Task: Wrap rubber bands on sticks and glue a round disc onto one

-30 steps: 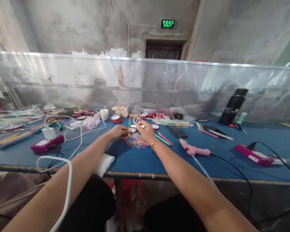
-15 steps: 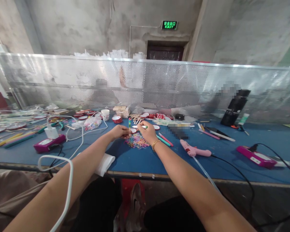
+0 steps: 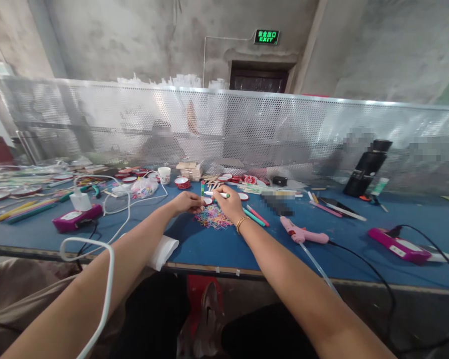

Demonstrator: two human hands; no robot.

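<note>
Above a pile of colourful small bands [image 3: 216,218] on the blue table, my left hand [image 3: 189,203] pinches a small upright stick [image 3: 202,188] with green and red colouring. My right hand [image 3: 228,203] is closed on a white and green marker [image 3: 217,195], its white end pointing left toward the stick. A white, red-edged round lid [image 3: 208,201] lies behind the fingers, partly hidden. Another such lid [image 3: 243,197] is just right of my right hand. Teal and red markers [image 3: 255,217] lie to the right of the pile.
A pink glue gun [image 3: 303,234] with a cord and a dark blurred object [image 3: 277,203] lie at the right. Purple power strips [image 3: 77,218] sit on both sides. White cables loop over my left forearm. A paper cup [image 3: 164,175] and black bottle [image 3: 366,169] stand farther back.
The camera view has shifted slightly. Both hands keep nearly the same place and hold the same things; the marker tip appears slightly closer to the stick.
</note>
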